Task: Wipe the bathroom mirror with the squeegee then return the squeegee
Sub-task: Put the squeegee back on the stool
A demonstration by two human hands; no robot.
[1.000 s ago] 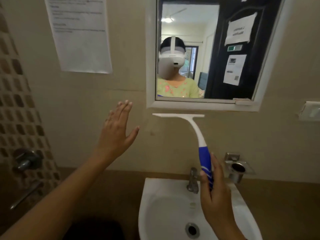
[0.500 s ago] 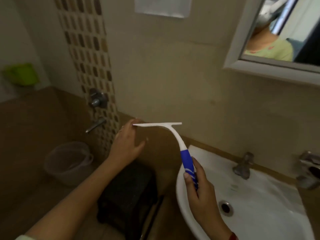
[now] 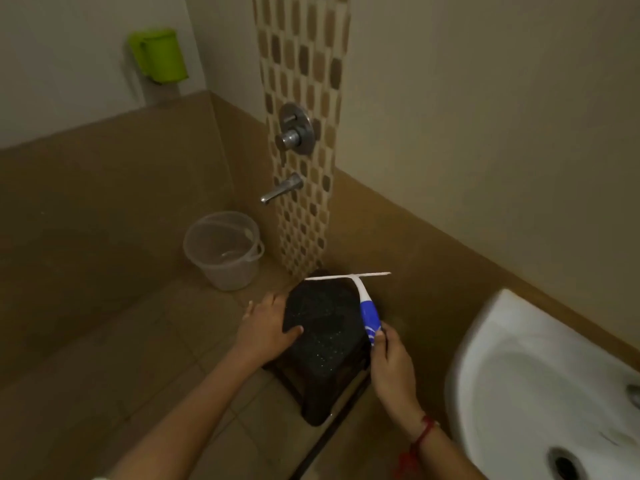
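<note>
The squeegee (image 3: 363,299) has a white blade and a blue-and-white handle. My right hand (image 3: 391,362) grips the lower end of that handle, holding the blade level over the far edge of a black perforated stool (image 3: 325,344). My left hand (image 3: 268,327) rests with fingers spread on the stool's left edge and holds nothing. The mirror is out of view.
A clear plastic bucket (image 3: 223,249) stands on the tiled floor left of the stool, below a wall spout (image 3: 282,190) and mixer knob (image 3: 294,133). A white sink (image 3: 540,386) juts out at right. A green mug (image 3: 157,55) hangs on the left wall.
My view has swung from the mirror down and left to the floor. My right hand has lowered the squeegee over the stool, and my left hand has dropped from the wall onto the stool's edge.
</note>
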